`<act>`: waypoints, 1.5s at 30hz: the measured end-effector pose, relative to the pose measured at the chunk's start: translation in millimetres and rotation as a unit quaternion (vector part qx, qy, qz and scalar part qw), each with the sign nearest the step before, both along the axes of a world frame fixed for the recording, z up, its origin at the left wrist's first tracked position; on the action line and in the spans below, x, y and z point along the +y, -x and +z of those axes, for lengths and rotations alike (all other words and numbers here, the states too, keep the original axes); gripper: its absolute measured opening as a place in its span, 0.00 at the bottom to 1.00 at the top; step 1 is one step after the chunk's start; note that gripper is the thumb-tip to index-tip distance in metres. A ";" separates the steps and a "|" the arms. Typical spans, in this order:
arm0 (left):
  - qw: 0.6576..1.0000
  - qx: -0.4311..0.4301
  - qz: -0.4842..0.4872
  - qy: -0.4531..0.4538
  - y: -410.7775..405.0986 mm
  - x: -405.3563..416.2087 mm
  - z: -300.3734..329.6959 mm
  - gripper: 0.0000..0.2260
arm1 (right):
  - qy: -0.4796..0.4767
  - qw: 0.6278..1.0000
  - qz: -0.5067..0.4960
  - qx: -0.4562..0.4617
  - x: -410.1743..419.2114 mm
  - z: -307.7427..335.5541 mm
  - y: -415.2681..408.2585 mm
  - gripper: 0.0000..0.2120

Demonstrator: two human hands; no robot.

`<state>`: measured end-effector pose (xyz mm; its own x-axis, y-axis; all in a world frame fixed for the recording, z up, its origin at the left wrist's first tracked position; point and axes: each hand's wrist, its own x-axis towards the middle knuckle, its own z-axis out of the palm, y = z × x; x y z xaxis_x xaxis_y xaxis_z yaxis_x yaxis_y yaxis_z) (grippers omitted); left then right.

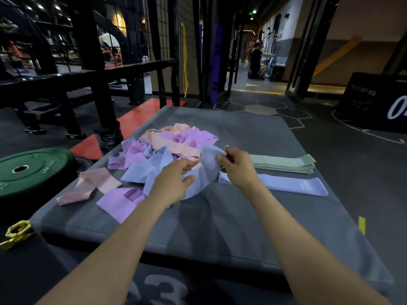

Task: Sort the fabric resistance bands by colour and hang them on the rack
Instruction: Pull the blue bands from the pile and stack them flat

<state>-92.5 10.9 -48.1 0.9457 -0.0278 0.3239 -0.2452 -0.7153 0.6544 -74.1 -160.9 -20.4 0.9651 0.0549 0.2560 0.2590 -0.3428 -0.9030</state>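
Both hands grip one blue band: left hand at its lower fold, right hand pinching its top edge. Grey counter; dim gym.

green weight plate, grey mat, yellow clip

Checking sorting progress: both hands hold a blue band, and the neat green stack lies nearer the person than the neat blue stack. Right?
Not quite. In the head view the green stack lies beyond the blue stack, not nearer. Both the left hand and right hand do hold a blue band.
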 end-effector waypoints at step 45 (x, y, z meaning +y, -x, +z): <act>0.940 0.019 -0.119 0.318 24.9 -70.7 36.7 0.05 | -0.127 0.990 0.032 0.054 -44.1 21.4 46.5 0.06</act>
<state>-117.4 -59.8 -11.4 0.9484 -0.0532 0.3126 -0.3166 -0.1038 0.9429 -120.6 -205.0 0.9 0.9842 0.0648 0.1646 0.1699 -0.0877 -0.9815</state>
